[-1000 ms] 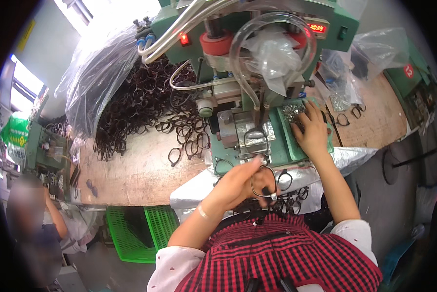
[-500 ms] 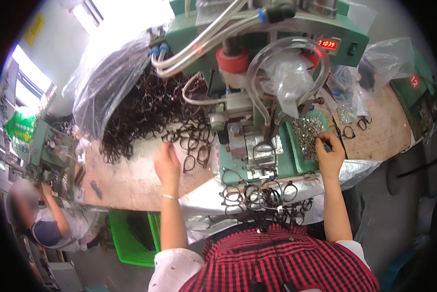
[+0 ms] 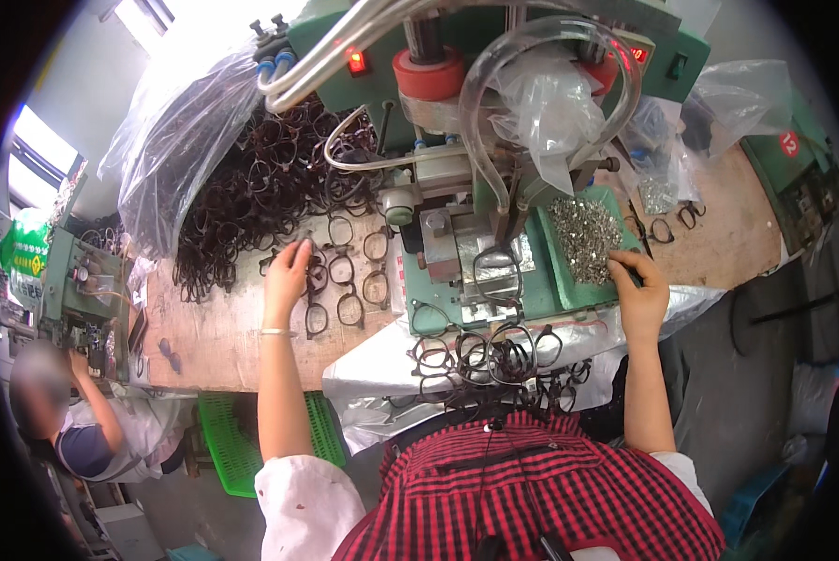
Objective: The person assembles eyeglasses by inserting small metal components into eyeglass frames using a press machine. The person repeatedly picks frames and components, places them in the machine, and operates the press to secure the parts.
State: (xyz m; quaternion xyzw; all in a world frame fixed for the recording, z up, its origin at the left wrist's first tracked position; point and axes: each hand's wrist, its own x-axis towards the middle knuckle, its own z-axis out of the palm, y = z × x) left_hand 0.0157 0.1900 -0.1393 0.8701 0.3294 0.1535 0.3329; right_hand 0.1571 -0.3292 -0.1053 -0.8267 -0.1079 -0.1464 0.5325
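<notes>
Spectacle frames lie around you in several places: a big dark heap (image 3: 279, 173) on the far left of the table (image 3: 218, 360), a single frame (image 3: 477, 276) set on the green machine (image 3: 429, 318) in the middle, and a cluster of frames (image 3: 508, 362) at the machine's near edge. By that layout, one piece is in place and many are left; whether the near cluster is finished, the view cannot tell. Your left hand (image 3: 287, 276) is at the loose frames (image 3: 318, 276) just right of the heap, fingers drawn narrow; whether it grips one is unclear. Your right hand (image 3: 644, 292) is at the near right corner of the green tray (image 3: 593, 297), fingertips close together, any piece between them too small to tell. That tray is well filled with small silvery metal parts (image 3: 586, 241). A clear bag (image 3: 658, 194) on the far right contains shiny bits, and the green crate (image 3: 216, 444) below, near left, has something dark inside, mostly hidden.
</notes>
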